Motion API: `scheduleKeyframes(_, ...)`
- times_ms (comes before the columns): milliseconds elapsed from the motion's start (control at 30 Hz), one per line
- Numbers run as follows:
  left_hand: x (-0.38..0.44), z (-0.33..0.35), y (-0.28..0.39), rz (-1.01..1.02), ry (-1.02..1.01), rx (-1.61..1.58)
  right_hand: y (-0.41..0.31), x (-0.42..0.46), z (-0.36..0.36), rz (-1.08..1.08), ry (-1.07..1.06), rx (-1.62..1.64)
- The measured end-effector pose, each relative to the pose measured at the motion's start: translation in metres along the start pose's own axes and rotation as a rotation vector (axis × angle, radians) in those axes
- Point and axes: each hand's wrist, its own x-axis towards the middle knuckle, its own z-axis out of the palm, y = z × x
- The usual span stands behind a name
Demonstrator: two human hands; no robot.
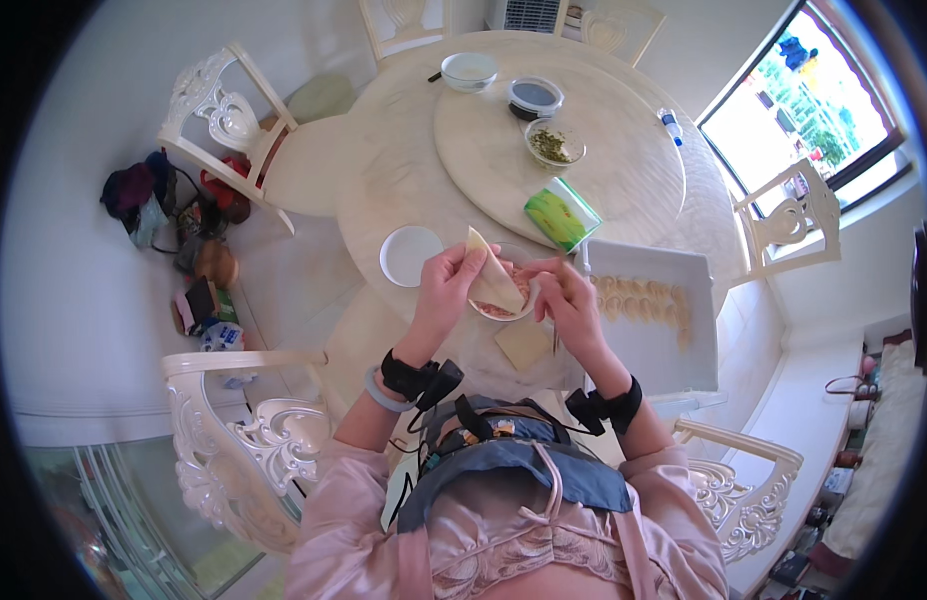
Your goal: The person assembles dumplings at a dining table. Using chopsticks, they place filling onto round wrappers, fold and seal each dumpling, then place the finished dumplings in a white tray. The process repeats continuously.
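My left hand [450,276] holds a pale, thin wonton wrapper [495,289] between thumb and fingers, tilted above a white bowl. Pink minced meat [522,282] shows in that bowl [501,318], partly hidden by the wrapper and my fingers. On the bowl's right, my right hand [572,300] has its fingers curled around a thin stick-like utensil [556,341], whose lower end sticks out beneath the palm. Flat square wrappers [523,346] lie on the table just below the bowl. Folded wontons [636,296] sit in rows inside a white rectangular tray [647,367] to the right.
A white plate [411,256] lies left of the bowl. The round table [388,165] carries a turntable [478,165] with a green tissue pack [562,214], a bowl of chopped greens [555,145], a lidded container [535,97] and a glass bowl [469,72]. A bottle [670,127] lies far right. Carved chairs [238,120] surround it.
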Motion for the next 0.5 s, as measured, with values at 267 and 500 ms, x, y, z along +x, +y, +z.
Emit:
scheduleKeyframes(267,0.006,0.041,-0.014,0.059,0.143,-0.273,0.028,0.002,0.006,0.270,0.175,0.663)
scheduleKeyframes(500,-0.008,0.058,-0.043,-0.127,-0.058,-0.814,0.020,0.001,-0.007,0.250,0.300,0.841)
